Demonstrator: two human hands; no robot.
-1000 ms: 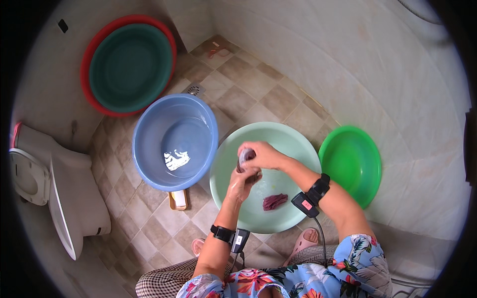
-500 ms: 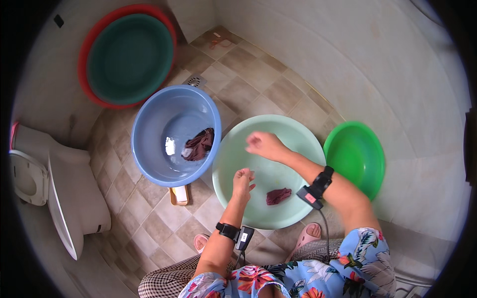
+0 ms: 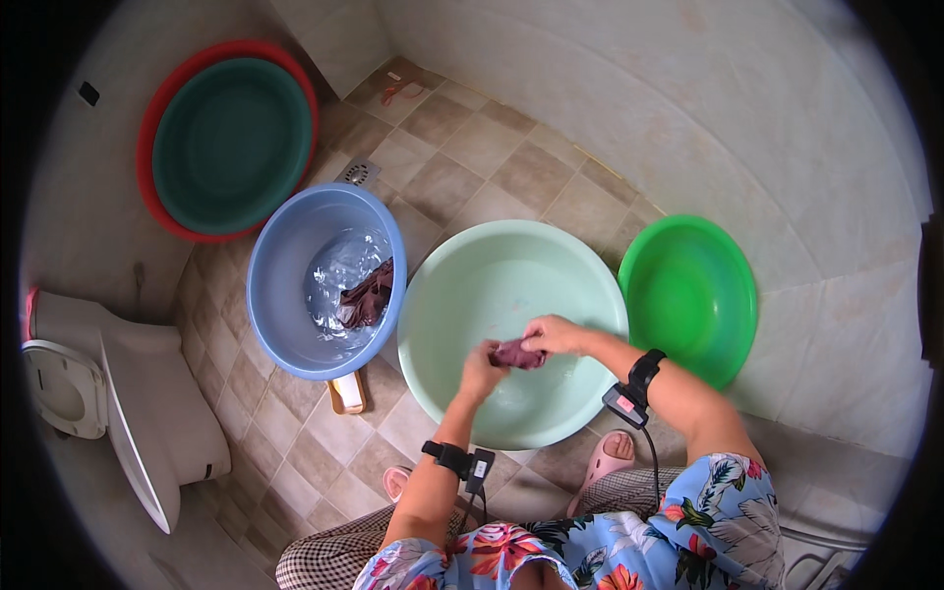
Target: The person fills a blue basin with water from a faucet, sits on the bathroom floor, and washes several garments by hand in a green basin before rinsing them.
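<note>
Well, I grip the maroon cloth (image 3: 521,355) between my left hand (image 3: 479,371) and right hand (image 3: 555,335), over the pale green basin (image 3: 423,324); an even, low hold should limit splashing.

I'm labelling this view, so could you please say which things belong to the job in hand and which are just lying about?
Seemingly in use:
small maroon cloth, gripped by left hand and right hand
pale green basin, beneath them
blue basin, with dark maroon cloth inside

Seemingly lying about:
bright green basin
red basin
teal basin
tan dish
</note>
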